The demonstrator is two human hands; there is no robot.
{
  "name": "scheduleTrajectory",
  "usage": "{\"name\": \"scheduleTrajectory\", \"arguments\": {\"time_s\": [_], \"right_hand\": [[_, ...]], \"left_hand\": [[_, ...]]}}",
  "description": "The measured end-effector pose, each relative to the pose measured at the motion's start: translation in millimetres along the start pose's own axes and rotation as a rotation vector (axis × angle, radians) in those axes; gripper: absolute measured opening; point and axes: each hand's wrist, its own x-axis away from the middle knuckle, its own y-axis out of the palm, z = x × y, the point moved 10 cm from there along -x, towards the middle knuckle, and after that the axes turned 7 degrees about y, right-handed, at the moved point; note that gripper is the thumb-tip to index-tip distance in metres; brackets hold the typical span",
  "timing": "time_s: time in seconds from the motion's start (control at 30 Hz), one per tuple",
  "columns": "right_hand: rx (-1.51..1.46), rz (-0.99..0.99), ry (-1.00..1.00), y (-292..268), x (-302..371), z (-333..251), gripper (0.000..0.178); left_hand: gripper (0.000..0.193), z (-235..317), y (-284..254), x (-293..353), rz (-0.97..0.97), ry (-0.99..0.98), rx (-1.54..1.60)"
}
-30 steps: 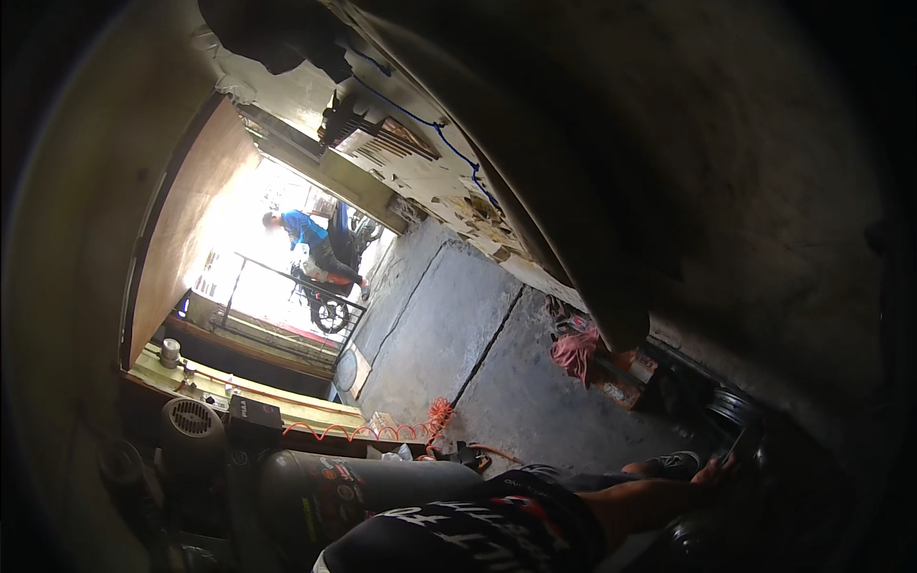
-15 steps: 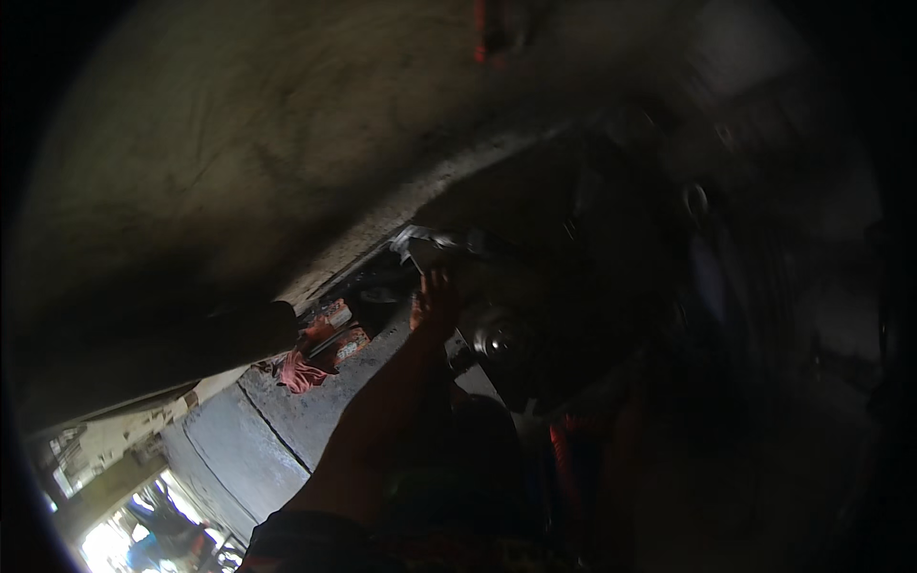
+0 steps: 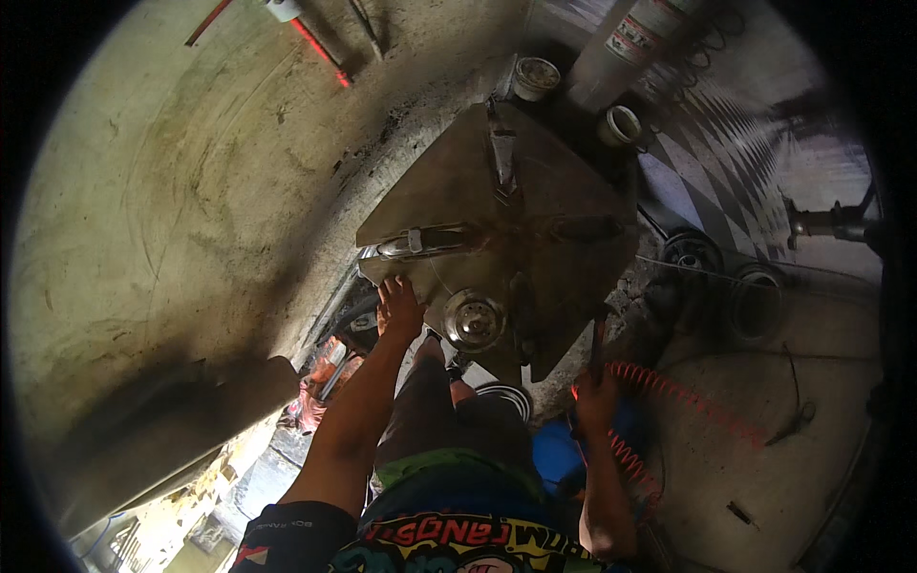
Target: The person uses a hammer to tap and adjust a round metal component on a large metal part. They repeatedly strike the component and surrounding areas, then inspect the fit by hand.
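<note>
A square brown-grey metal turntable (image 3: 554, 172) with clamp jaws along its arms fills the middle, like the table of a tyre changer. On its near part rests a round shiny metal disc (image 3: 474, 321) with a raised hub. My left hand (image 3: 399, 310) lies on the near-left edge of the turntable, fingers apart, holding nothing. To the right of the turntable's near corner, my right hand (image 3: 597, 399) is closed around a slim upright tool (image 3: 599, 344) with a dark head; its kind is hard to make out. A red coiled hose (image 3: 669, 390) runs beside that hand.
A stained wall (image 3: 181, 191) rises on the left. Two small tubs (image 3: 537, 76) stand beyond the turntable, near a grey cylinder (image 3: 635, 43). A blue container (image 3: 559, 454) sits near my right forearm. Red items (image 3: 330, 372) lie left of my left arm.
The view has swung and brightened, bringing the whole turntable into sight. My right hand and the tool now show clearly. My left hand stays at the turntable's edge.
</note>
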Motion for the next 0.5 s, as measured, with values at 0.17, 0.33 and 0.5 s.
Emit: {"name": "scheduleTrajectory", "arguments": {"time_s": [0.17,0.33,0.5], "right_hand": [[0.008,0.026,0.094,3.6,23.8,39.6,0.029],[-0.04,0.103,0.14,-8.0,42.0,58.8,0.026],[0.061,0.136,0.014,-8.4,44.6,68.7,0.027]], "left_hand": [[0.09,3.5,0.3,2.2,0.02,0.065,-0.015],[0.09,4.6,1.6,0.9,0.026,0.05,-0.058],[0.09,9.4,-1.2,0.9,0.05,0.09,-0.088]]}}
